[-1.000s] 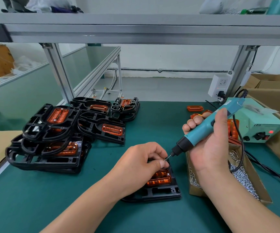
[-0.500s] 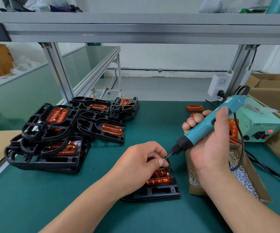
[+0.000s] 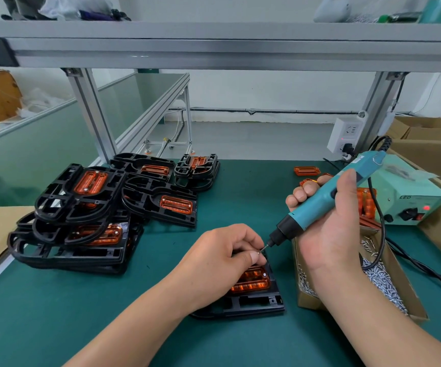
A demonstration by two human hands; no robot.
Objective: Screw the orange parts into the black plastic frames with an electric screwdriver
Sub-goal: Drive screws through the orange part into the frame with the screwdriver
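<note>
Green matting [image 3: 240, 202] covers your bench under an aluminium shelf frame [image 3: 214, 49]. Over the past second almost nothing has shifted: your left hand [image 3: 222, 258] still pinches a small silver screw [image 3: 258, 252] at its fingertips, meeting the bit of the teal electric screwdriver [image 3: 327, 197], which your right hand [image 3: 327, 234] grips around the barrel. So I judge the screw is still being seated, not driven. Beneath your left hand lies the ribbed black plastic frame [image 3: 253, 304], its glossy translucent orange part [image 3: 251, 280] nested inside.
</note>
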